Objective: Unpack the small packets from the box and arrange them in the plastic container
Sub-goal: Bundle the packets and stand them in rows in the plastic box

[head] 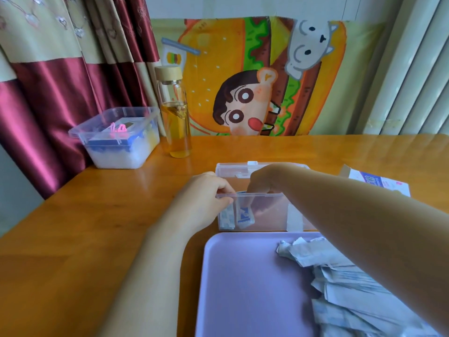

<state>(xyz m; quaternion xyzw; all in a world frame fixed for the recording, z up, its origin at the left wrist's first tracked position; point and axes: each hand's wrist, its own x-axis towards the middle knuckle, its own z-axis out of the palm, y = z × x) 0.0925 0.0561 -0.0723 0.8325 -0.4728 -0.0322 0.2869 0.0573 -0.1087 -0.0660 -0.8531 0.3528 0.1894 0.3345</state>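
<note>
container [267, 215] behind tray [243, 276], packets [340, 283] on tray, box [379, 184] right

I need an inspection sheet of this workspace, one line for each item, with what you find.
Surface: wooden table, a lilac tray at the near edge.
Job's things: clear container open, two packets standing at its left end; loose packets piled on the tray; cardboard box at the right.
Clutter: lidded tub; glass bottle of amber liquid.
Grippers: left hand holds the container's left rim; right hand reaches inside, its grip hidden.
Cables: nothing seen.
Surroundings: curtain, cartoon cloth.
</note>
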